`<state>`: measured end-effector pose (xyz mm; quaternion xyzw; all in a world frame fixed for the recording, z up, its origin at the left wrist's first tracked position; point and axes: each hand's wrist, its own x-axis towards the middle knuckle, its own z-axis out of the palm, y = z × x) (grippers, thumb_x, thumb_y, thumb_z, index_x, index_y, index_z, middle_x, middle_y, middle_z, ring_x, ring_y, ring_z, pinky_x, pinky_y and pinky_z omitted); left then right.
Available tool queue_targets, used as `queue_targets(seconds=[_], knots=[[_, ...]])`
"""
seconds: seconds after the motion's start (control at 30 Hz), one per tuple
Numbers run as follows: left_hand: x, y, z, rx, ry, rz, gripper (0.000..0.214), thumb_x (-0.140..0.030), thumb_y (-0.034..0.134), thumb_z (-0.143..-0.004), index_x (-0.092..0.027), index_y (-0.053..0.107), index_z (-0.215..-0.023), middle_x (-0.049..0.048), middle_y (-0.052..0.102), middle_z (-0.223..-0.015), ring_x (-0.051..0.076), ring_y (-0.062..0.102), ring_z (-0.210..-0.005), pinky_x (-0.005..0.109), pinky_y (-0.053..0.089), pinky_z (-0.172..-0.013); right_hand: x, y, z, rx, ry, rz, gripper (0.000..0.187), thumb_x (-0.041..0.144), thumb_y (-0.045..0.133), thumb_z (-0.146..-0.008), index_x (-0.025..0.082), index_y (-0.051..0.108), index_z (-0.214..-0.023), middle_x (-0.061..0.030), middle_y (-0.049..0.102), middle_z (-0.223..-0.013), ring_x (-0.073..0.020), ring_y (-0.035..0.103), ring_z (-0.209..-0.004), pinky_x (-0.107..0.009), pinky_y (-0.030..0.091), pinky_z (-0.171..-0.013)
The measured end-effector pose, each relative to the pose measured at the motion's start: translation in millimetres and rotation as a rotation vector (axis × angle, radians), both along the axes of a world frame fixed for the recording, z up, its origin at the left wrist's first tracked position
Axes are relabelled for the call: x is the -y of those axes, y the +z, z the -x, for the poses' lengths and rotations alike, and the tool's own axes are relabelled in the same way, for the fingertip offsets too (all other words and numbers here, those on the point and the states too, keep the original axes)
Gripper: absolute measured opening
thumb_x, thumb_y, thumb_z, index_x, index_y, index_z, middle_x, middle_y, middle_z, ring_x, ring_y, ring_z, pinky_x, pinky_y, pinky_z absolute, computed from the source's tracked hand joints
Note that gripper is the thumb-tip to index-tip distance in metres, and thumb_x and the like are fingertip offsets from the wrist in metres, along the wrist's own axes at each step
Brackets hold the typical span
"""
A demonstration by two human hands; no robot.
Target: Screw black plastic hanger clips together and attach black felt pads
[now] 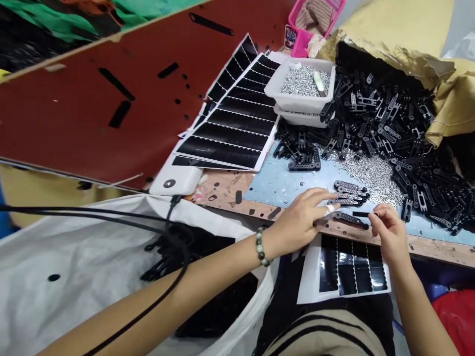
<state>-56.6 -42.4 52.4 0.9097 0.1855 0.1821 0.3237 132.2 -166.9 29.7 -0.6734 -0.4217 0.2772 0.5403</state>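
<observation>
Pale-blue table covering (276, 179), black links (349, 188), dark-red board (74, 116), white sacking (92, 257)

On the table (224, 184): plastic parts (350, 189) at the near edge; loose screws (374, 173) behind and right of them; further right and behind, a pile (388, 133) of parts, sack (404, 29) beyond. Left of the pile: tub (297, 101) containing screws, stacked on a second tub (300, 118). Left of the tubs: sheets (237, 118). Behind the tubs: basket (300, 45). Far left: board (156, 138).
</observation>
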Motion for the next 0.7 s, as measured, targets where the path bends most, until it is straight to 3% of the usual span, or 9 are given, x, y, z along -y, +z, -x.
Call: queue_targets(seconds=[0.1,0.17,0.23,0.37,0.57,0.7], knots=[[-4.6,-17.6,1.8,-0.108,-0.179,-0.297,0.033,-0.009,0.047,-0.087,-0.019,0.061,-0.115,0.0091,0.059,-0.125,0.026,0.045,-0.122,0.049,0.038,-0.099,2.8,-21.9,1.6,-0.163,0.02,0.073,0.026,0.04,0.059,-0.083,0.018,0.056,-0.069,-0.0032,0.051,-0.082,-0.0131,0.052,-0.069,-0.025,0.05,-0.055],[-3.2,-27.0,-0.5,-0.16,-0.242,-0.398,0.032,-0.008,0.045,-0.088,-0.016,0.061,-0.114,0.0096,0.06,-0.124,0.026,0.047,-0.12,0.049,0.035,-0.1,-1.3,-31.8,2.6,-0.166,0.0,0.074,0.026,0.04,0.06,-0.082,0.017,0.057,-0.07,-0.0041,0.053,-0.084,-0.0159,0.055,-0.079,-0.029,0.053,-0.066],[0.0,-32.6,-2.8,-0.186,-0.236,-0.446,0.032,-0.007,0.043,-0.09,-0.014,0.059,-0.116,0.0097,0.06,-0.124,0.026,0.049,-0.118,0.047,0.033,-0.1,-7.8,-36.1,1.8,-0.181,-0.054,0.059,0.026,0.041,0.062,-0.081,0.017,0.059,-0.072,-0.005,0.053,-0.09,-0.0165,0.055,-0.082,-0.03,0.053,-0.066],[5.4,-35.8,-2.2,-0.211,-0.186,-0.454,0.036,-0.009,0.042,-0.091,-0.014,0.053,-0.125,0.0095,0.057,-0.129,0.025,0.049,-0.117,0.043,0.031,-0.097,-16.1,-36.1,-2.7,-0.169,-0.113,0.095,0.028,0.042,0.066,-0.077,0.017,0.06,-0.068,-0.0055,0.052,-0.093,-0.0128,0.052,-0.068,-0.026,0.046,-0.051],[7.6,-38.1,0.6,-0.207,-0.162,-0.389,0.035,-0.012,0.041,-0.092,-0.015,0.053,-0.124,0.0084,0.056,-0.131,0.024,0.049,-0.115,0.041,0.031,-0.094,-18.7,-37.7,-2.6,0.072,-0.098,0.115,0.029,0.038,0.065,-0.077,0.017,0.058,-0.057,-0.0052,0.055,-0.084,-0.0183,0.054,-0.085,-0.033,0.045,-0.074],[7.9,-37.9,-0.1,-0.211,-0.152,-0.338,0.036,-0.011,0.041,-0.091,-0.016,0.054,-0.124,0.0085,0.057,-0.129,0.024,0.048,-0.116,0.041,0.031,-0.094,-20.4,-35.5,0.0,0.122,-0.076,0.135,0.027,0.036,0.064,-0.078,0.018,0.058,-0.059,-0.0051,0.055,-0.084,-0.0182,0.054,-0.084,-0.033,0.044,-0.072]])
